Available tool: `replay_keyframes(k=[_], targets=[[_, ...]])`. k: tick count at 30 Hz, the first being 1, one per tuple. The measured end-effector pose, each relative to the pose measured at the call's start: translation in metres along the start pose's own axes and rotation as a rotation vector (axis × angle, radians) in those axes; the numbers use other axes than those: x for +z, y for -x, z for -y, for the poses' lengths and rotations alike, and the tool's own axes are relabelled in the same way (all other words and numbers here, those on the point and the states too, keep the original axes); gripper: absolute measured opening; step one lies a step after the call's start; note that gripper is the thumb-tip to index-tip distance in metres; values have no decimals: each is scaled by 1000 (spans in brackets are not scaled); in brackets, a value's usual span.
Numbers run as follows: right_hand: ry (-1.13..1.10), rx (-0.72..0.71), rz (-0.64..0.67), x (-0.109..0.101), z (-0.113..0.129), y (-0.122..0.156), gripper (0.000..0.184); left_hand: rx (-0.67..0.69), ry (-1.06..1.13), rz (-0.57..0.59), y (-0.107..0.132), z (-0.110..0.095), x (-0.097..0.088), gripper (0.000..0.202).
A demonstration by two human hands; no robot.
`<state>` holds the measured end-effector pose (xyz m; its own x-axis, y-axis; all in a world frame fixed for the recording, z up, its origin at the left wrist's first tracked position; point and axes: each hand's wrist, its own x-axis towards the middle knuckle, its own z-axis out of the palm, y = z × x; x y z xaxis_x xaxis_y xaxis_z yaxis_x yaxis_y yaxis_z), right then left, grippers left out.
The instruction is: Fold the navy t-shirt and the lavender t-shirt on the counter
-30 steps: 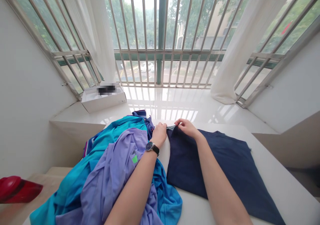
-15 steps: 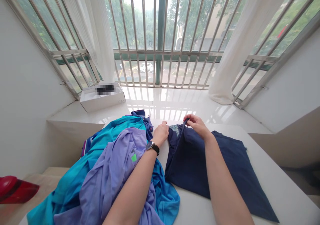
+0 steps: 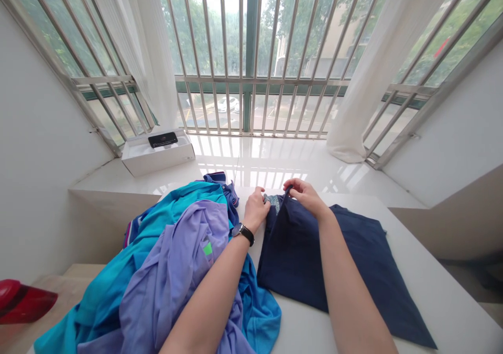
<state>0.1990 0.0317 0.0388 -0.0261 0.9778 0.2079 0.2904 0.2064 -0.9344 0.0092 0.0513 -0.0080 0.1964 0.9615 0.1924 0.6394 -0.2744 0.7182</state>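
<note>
A navy blue garment [image 3: 346, 262] lies spread on the white table [image 3: 432, 270]. My right hand [image 3: 304, 196] pinches its top edge near the collar and lifts it slightly, so a patterned inner patch shows. My left hand [image 3: 256, 208], with a black wristwatch on the wrist, is closed on the same garment's edge just left of the right hand. My left forearm rests over a heap of teal and lilac clothes [image 3: 168, 259].
A white box [image 3: 157, 154] with a dark device on top sits on the glossy window ledge [image 3: 275, 162] beyond the table. Barred windows and white curtains [image 3: 365, 81] stand behind. A red object [image 3: 19, 299] lies low at the left edge.
My right hand has lifted the navy garment's top edge off the table, folding it up and exposing the patterned inside. My left hand has stayed beside it.
</note>
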Motion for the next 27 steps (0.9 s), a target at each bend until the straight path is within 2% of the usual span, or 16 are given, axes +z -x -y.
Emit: replay_keyframes(k=[2, 4, 9, 14, 19, 22, 27], targets=[[15, -8, 15, 3, -1, -1, 25, 40, 9, -40, 3, -5, 8, 38], [24, -13, 28, 6, -1, -2, 25, 62, 56, -21, 5, -9, 13, 35], [27, 2, 34, 7, -2, -2, 25, 131, 239, 192, 0, -6, 12, 14], [2, 21, 19, 11, -17, -5, 26, 114, 203, 287, -7, -4, 2, 29], [89, 19, -2, 27, -37, -12, 25, 79, 164, 280, -9, -10, -3, 47], [94, 14, -5, 30, -42, -14, 25, 69, 143, 293, -8, -12, -4, 43], [72, 40, -11, 15, -40, -10, 26, 154, 173, 345, -6, -9, -1, 29]])
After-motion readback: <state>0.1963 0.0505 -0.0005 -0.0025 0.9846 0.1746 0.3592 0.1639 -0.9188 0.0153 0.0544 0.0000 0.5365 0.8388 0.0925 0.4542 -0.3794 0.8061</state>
